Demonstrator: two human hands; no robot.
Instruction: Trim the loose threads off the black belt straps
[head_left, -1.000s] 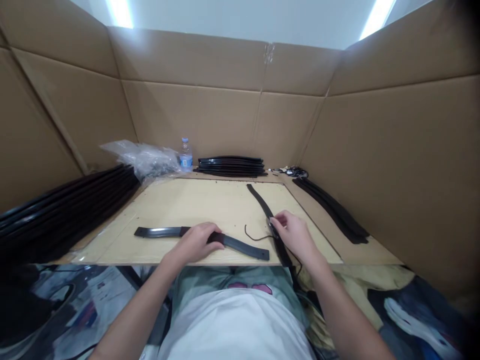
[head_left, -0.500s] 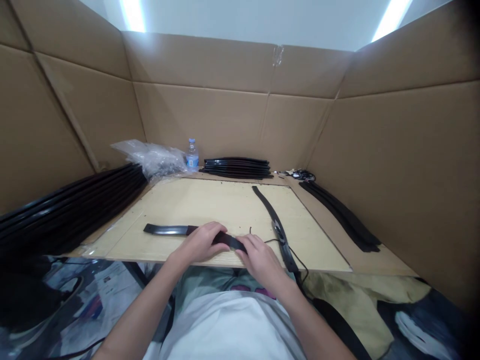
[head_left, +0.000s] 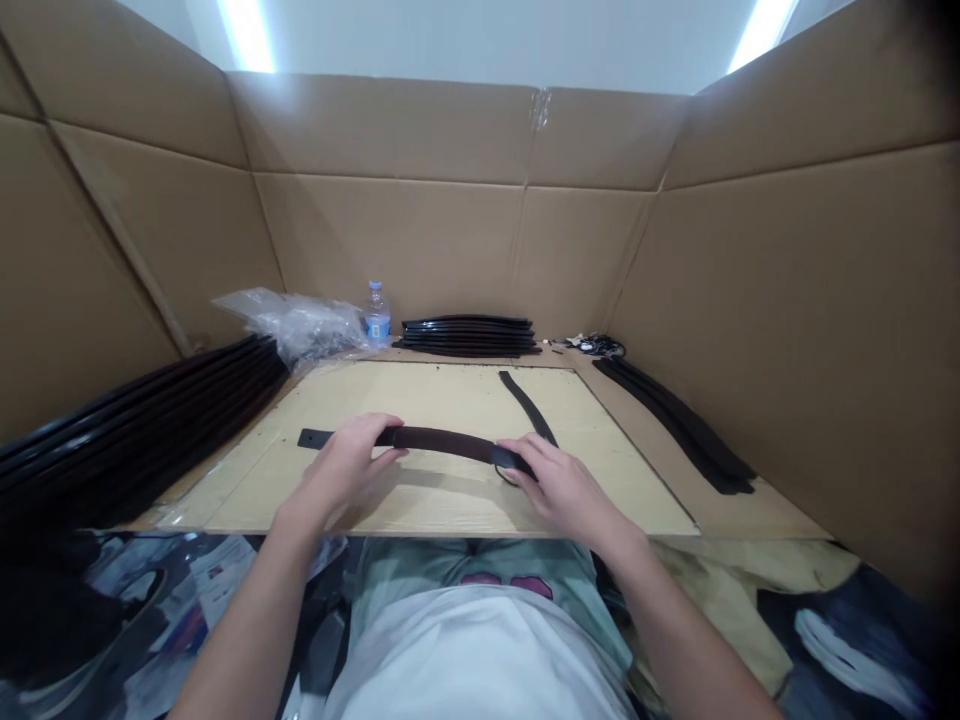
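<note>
A long, slightly curved black strip (head_left: 442,441) hangs just above the pale wooden board (head_left: 420,395), casting a shadow on it. My left hand (head_left: 341,470) grips the strip near its left end. My right hand (head_left: 559,490) grips its right end. A second black strip (head_left: 527,407) lies on the board behind my right hand, running away towards the back; its near end is hidden by that hand. A thin black wire shows as a small loop by my right fingers.
Cardboard walls (head_left: 787,300) close in the bench on three sides. Black strips are stacked at the left (head_left: 135,430), at the back (head_left: 469,335) and along the right (head_left: 679,425). A water bottle (head_left: 377,315) and clear plastic bags (head_left: 300,325) sit at the back left.
My right hand left the second strip and took the right end of the near strip. Both hands have lifted that strip off the board and turned it.
</note>
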